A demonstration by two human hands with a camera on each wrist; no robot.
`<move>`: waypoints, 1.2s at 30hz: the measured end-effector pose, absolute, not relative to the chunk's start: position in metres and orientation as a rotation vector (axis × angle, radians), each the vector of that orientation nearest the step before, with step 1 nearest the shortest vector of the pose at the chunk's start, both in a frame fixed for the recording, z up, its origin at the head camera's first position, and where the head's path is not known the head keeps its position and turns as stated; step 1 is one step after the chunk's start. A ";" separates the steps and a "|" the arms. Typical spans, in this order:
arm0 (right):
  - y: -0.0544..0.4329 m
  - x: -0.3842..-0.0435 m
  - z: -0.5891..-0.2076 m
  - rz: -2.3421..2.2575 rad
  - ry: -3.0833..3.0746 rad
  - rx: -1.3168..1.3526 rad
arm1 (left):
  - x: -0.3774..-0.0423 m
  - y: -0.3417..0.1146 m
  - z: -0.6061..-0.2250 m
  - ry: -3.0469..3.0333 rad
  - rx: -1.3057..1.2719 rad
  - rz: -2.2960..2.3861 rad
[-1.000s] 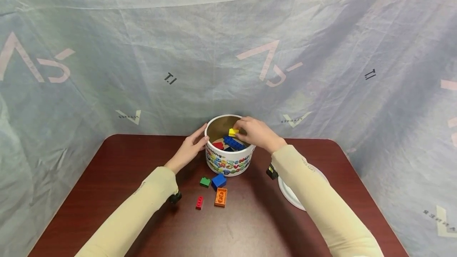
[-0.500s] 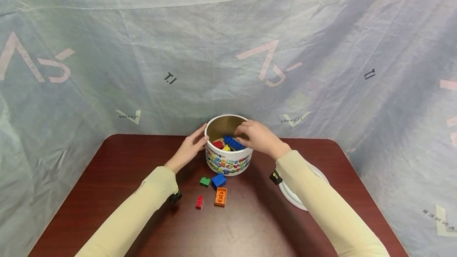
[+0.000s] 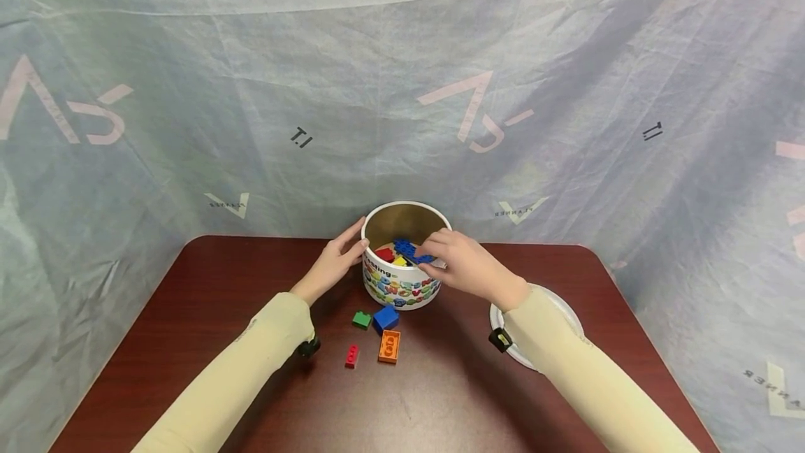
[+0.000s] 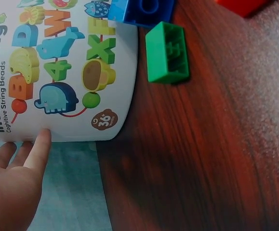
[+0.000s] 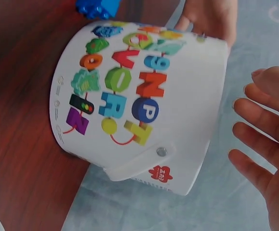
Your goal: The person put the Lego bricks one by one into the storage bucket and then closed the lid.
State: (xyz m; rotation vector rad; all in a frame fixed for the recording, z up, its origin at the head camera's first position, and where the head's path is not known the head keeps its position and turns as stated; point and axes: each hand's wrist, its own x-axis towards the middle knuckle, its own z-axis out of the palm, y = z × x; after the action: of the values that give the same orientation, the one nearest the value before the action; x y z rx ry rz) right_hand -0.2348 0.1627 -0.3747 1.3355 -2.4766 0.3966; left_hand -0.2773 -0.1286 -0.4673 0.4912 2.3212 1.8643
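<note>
A white bucket (image 3: 409,285) printed with colourful letters stands at the table's back. My left hand (image 3: 331,265) touches its left side and rim with outstretched fingers. In the left wrist view those fingertips (image 4: 43,139) lie against the bucket wall. My right hand (image 3: 468,265) is over the bucket's front right rim; in the right wrist view its fingers (image 5: 262,115) are spread and hold nothing. Inside lie a red brick (image 3: 384,254), a yellow brick (image 3: 400,261) and blue bricks (image 3: 404,247), partly hidden by the right hand and rim.
Before the bucket lie a green brick (image 3: 361,320), a blue brick (image 3: 386,319), an upturned orange brick (image 3: 389,347) and a red brick (image 3: 351,356). A white round lid-like piece (image 3: 569,310) sits under the right forearm. A grey cloth (image 3: 377,89) hangs behind the table.
My right hand has let go of the yellow brick, which now lies in the bucket. That hand has moved back toward me and right. The left hand has stayed put.
</note>
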 end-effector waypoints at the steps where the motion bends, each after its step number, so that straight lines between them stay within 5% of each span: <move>1: 0.163 -0.232 -0.375 0.400 -2.466 1.342 | -0.277 -0.129 -0.467 2.320 0.492 1.864; 36: 0.144 -0.177 -0.452 0.453 -2.520 1.465 | -0.276 -0.129 -0.467 2.335 0.516 1.849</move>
State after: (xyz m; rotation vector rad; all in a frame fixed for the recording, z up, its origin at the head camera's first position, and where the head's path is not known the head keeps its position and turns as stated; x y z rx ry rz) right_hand -0.1768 0.1440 -0.4522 1.4649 -2.5196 0.4526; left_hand -0.2765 -0.1286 -0.4670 0.5162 2.3354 1.8489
